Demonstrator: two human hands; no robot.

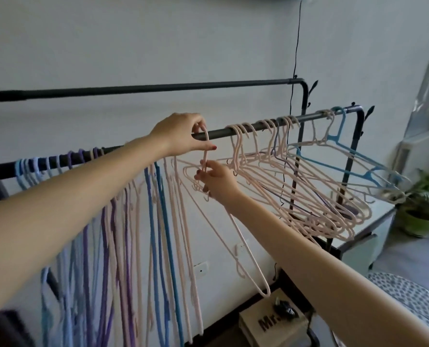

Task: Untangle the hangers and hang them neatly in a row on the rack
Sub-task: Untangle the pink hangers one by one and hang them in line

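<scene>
A black rack rail (218, 133) runs across the view. One pink hanger (243, 249) has its hook over the rail; my left hand (180, 136) pinches the hook at the top, and my right hand (216, 180) grips the hanger's neck just below. Left of it, several blue, purple and pink hangers (123, 221) hang straight down in a row. To the right a tangled bunch of pink hangers (296, 191) hangs tilted on the rail, with a purple one among them and blue hangers (353, 161) at the far end.
A second, higher black rail (143, 88) runs behind. A black cord (296, 53) hangs down the white wall. Below stand a cardboard box (271, 324), a white cabinet (373, 229) and a potted plant (423, 209). A patterned cushion (408, 296) lies at lower right.
</scene>
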